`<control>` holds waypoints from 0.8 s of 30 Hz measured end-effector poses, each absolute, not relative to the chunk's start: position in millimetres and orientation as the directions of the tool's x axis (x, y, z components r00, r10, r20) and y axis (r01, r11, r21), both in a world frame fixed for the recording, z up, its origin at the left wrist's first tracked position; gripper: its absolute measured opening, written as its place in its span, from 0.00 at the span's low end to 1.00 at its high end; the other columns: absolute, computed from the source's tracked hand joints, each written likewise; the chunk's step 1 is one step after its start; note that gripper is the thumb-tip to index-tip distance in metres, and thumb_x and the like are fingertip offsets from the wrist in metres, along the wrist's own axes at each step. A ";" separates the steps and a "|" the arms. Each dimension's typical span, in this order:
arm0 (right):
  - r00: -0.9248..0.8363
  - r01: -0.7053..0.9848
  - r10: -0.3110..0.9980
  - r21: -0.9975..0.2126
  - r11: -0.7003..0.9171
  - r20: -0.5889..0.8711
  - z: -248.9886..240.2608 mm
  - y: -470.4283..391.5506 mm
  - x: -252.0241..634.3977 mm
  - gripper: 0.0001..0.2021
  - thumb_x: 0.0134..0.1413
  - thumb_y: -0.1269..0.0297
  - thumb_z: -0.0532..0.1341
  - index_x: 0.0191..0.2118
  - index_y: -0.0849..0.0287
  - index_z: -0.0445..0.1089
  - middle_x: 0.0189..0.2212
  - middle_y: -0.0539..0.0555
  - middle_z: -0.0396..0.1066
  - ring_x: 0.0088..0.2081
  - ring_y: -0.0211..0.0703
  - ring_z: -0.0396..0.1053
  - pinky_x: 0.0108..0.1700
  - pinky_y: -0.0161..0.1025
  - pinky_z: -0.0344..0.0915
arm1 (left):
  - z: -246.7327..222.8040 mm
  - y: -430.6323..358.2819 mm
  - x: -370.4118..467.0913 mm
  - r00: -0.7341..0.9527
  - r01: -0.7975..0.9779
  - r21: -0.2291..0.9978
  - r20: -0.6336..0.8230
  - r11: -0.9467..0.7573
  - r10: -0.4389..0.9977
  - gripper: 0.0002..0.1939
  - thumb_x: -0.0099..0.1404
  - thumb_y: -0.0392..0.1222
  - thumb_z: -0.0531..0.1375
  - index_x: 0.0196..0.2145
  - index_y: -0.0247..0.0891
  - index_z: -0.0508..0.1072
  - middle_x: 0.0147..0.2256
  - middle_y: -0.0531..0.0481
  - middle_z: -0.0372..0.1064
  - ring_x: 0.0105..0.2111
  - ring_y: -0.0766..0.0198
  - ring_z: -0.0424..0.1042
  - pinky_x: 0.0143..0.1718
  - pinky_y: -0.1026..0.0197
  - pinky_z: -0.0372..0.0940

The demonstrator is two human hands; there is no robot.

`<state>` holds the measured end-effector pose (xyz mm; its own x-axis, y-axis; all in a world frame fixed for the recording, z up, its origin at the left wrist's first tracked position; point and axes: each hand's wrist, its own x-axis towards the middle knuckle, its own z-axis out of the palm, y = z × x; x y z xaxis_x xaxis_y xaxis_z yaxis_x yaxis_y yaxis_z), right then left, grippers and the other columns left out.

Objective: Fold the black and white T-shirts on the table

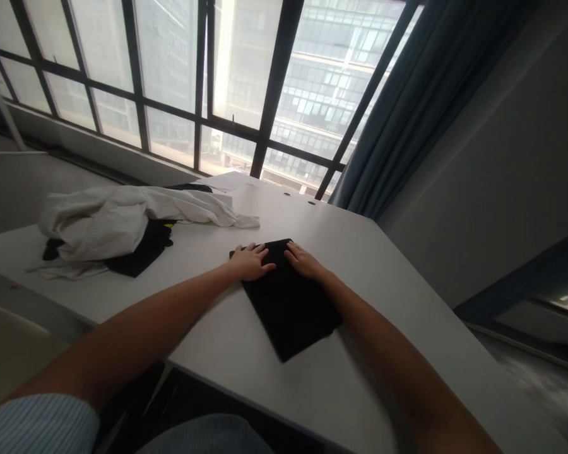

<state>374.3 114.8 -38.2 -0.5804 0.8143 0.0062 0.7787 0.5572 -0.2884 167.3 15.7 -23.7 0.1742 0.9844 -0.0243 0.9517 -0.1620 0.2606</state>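
Note:
A black folded cloth (291, 306) lies flat on the white table (360, 265), roughly rectangular, with one corner pointing toward me. My left hand (250, 261) rests palm down on its far left part, fingers spread. At the far right edge of the cloth, my right hand (305, 260) lies flat with its fingers stretched out over the fabric. Neither hand grips anything. A small gap of black fabric shows between the two hands.
A rumpled white garment (108, 217) lies on the table's left part, over black cloth (144, 252). Papers (231, 181) lie near the far edge. Behind are windows (170, 57) and a blue curtain (407, 113). A pale chair (14, 347) stands at the lower left.

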 end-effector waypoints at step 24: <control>-0.275 0.634 0.859 -0.753 -0.176 -0.433 6.1 107.5 428.0 0.19 0.59 0.48 0.66 0.35 0.62 0.76 0.32 0.57 0.80 0.35 0.47 0.79 0.38 0.40 0.77 | -25.1 34.6 94.9 -0.059 0.938 0.335 -0.094 0.087 0.994 0.35 0.75 0.58 0.33 0.68 0.43 0.61 0.72 0.36 0.45 0.72 0.46 0.44 0.66 0.33 0.43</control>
